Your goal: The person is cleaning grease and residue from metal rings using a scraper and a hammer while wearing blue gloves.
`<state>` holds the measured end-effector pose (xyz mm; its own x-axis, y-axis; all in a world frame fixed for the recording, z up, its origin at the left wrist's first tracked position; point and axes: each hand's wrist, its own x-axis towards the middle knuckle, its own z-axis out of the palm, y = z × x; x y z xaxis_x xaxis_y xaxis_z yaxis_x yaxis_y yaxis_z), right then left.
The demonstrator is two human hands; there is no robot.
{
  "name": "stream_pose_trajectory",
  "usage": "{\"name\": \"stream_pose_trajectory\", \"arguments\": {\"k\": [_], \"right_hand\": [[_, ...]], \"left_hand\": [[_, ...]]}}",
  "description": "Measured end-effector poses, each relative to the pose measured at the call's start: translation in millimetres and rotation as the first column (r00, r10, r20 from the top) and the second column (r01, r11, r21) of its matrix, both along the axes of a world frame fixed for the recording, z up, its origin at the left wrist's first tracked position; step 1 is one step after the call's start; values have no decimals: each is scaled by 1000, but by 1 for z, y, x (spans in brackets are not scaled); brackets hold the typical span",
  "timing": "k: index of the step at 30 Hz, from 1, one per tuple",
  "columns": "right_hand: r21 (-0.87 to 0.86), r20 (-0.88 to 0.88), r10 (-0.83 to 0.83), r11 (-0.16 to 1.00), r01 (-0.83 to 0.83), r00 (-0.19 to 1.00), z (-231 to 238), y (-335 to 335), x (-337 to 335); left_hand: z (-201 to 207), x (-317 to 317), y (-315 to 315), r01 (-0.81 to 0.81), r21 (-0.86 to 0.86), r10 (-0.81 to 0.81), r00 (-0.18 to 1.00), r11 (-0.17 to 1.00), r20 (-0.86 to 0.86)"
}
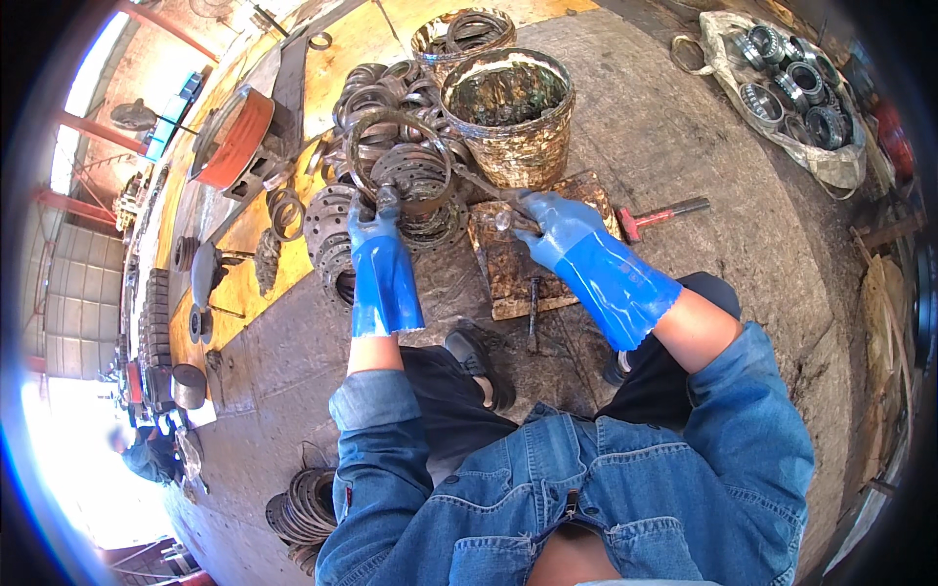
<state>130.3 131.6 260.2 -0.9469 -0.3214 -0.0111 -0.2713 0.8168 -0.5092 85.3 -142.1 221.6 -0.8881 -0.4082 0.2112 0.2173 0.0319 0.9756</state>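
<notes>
In a blue rubber glove, my left hand grips the lower edge of a large metal ring, held up above piles of rings. My right hand, gloved alike, is closed round a long narrow dirty tool; its far end reaches the ring's right side. I cannot make out whether it is a brush or a scraper. Beneath my right hand lies a grease-stained board, with a slim dark-handled tool on it. A grimy bucket with dark residue inside stands just beyond. Drilled metal flanges are stacked beside my left hand.
Behind stands a second bucket holding rings. A red-handled hammer lies right of the board. An open white sack of bearings is at far right. An orange drum-shaped part sits left; more rings lie lower left. A person is far left.
</notes>
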Motion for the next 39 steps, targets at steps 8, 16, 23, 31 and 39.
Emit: {"name": "stream_pose_trajectory", "arguments": {"k": [8, 16, 23, 31, 39], "right_hand": [[37, -133, 101, 995, -97, 986, -10, 19, -8], [98, -190, 214, 975, -199, 958, -19, 41, -17], [69, -312, 324, 945, -318, 893, -25, 69, -19], [208, -384, 446, 895, -395, 809, -22, 86, -16], [292, -484, 500, 866, -406, 718, -40, 93, -11]], "left_hand": [[5, 10, 1, 46, 176, -55, 997, 983, 51], [-11, 12, -26, 140, 360, -188, 977, 922, 99], [-4, 31, -31, 187, 9, -182, 940, 982, 289], [14, 61, -58, -98, -978, -494, 851, 184, -178], [-11, 76, -103, 274, -908, -351, 923, 316, 157]]}}
